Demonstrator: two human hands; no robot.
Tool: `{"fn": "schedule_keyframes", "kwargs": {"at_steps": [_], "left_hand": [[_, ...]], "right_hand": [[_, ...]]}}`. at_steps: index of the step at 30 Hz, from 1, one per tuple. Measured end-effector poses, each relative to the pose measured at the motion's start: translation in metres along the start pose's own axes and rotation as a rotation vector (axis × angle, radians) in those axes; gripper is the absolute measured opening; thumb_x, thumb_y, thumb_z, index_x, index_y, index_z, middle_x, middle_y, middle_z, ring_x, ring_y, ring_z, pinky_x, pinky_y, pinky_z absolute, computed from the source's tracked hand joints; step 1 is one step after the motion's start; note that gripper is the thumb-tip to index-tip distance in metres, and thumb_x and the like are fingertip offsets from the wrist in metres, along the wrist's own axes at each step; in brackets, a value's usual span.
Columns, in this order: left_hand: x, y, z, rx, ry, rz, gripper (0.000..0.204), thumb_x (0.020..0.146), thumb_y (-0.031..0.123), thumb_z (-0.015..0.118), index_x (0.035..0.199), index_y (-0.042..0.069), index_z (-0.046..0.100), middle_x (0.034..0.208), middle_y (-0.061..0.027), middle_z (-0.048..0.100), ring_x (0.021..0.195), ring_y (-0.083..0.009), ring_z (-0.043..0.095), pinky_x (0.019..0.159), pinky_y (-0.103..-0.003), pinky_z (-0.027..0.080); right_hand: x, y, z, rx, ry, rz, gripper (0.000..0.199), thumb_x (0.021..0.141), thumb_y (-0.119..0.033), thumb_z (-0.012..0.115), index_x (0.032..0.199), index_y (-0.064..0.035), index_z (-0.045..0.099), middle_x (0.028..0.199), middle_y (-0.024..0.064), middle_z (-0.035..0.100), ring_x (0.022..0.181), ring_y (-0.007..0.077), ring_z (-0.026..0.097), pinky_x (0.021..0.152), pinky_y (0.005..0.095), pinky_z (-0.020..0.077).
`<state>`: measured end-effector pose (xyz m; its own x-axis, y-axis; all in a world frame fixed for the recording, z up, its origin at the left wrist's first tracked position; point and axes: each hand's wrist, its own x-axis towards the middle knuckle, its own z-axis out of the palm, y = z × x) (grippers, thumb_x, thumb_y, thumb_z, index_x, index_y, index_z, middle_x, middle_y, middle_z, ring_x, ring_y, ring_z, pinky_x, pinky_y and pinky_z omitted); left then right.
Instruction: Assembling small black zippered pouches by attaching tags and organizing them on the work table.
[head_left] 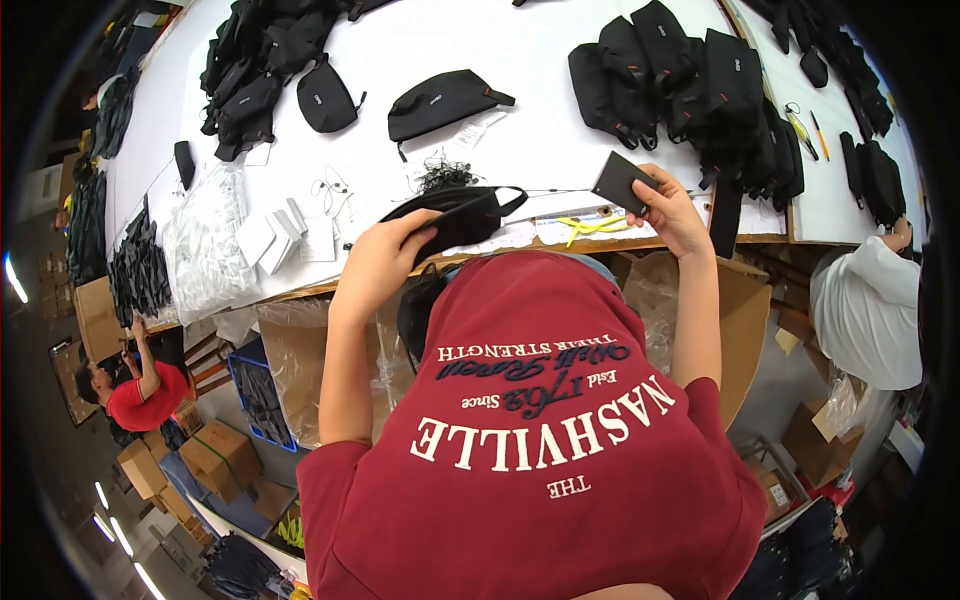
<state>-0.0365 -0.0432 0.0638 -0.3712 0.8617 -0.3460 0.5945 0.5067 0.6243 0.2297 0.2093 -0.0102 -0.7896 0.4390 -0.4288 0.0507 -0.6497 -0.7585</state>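
Note:
At the table's near edge, my left hand (388, 255) is closed on a black fabric pouch (468, 214), thumb on top, with a loop strap at the pouch's right end. My right hand (676, 215) pinches a flat black rectangular piece (616, 183) between thumb and fingers, raised above the table and apart from the pouch. Just beyond the pouch lies a tangle of thin black cords (447, 176). A yellow-green tool or clip (590, 228) rests between my hands. Farther off, another black zip pouch (445, 106) lies flat with a white tag beside it.
Black pouches are heaped at the far left (245, 100) and right (670, 80) of the white table (540, 60). Clear plastic bags (210, 240) and small white cards (272, 238) lie left. Cardboard boxes (220, 458) stand behind. Other people work at left (150, 395) and right (870, 310).

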Motion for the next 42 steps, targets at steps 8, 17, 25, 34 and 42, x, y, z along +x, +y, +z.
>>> {"fn": "schedule_keyframes", "kwargs": {"at_steps": [8,17,25,34,42], "left_hand": [[0.005,0.03,0.019,-0.097,-0.188,0.243,0.023,0.087,0.017,0.054,0.107,0.006,0.061,0.088,-0.0168,0.065,0.082,-0.0354,0.061,0.073,-0.038,0.048],[0.006,0.039,0.013,-0.028,-0.276,0.296,0.021,0.087,0.02,0.054,0.103,0.008,0.062,0.085,-0.0148,0.064,0.079,-0.0339,0.061,0.07,-0.039,0.048],[0.009,0.042,0.012,-0.035,-0.266,0.325,0.021,0.086,0.018,0.056,0.104,0.009,0.061,0.084,-0.0147,0.064,0.078,-0.0342,0.061,0.068,-0.04,0.048],[0.004,0.034,0.014,-0.061,-0.014,0.109,0.019,0.077,0.011,0.067,0.092,0.001,0.06,0.086,-0.0125,0.066,0.078,-0.0288,0.061,0.068,-0.035,0.046],[0.016,0.034,0.027,0.216,0.331,0.482,0.016,0.069,0.012,0.071,0.083,0.009,0.065,0.133,-0.0127,0.045,0.108,-0.0322,0.051,0.09,-0.039,0.04]], "right_hand": [[0.047,0.014,0.076,0.926,0.361,0.013,0.028,0.081,-0.034,0.07,0.085,-0.0075,0.06,0.07,0.0024,0.053,0.063,0.0147,0.046,0.06,0.0262,0.0403],[0.064,0.039,0.094,0.564,0.073,0.133,0.049,0.088,-0.049,0.056,0.059,-0.0143,0.039,0.045,-0.006,0.02,0.039,0.0065,0.02,0.041,0.0221,0.0206],[0.065,0.036,0.093,0.43,0.344,0.203,0.036,0.086,-0.05,0.058,0.087,-0.0148,0.05,0.047,-0.0035,0.038,0.04,0.0067,0.027,0.041,0.0211,0.0218],[0.061,0.0,0.059,-0.183,0.516,-0.46,0.04,0.084,-0.034,0.069,0.055,-0.0115,0.052,0.051,-0.0108,0.038,0.048,0.0001,0.025,0.044,0.0214,0.0169],[0.014,-0.043,0.124,-1.207,0.184,-0.85,0.041,0.075,-0.031,0.075,0.055,-0.0026,0.053,0.042,0.0022,0.032,0.038,0.013,0.025,0.042,0.0283,0.023]]}}
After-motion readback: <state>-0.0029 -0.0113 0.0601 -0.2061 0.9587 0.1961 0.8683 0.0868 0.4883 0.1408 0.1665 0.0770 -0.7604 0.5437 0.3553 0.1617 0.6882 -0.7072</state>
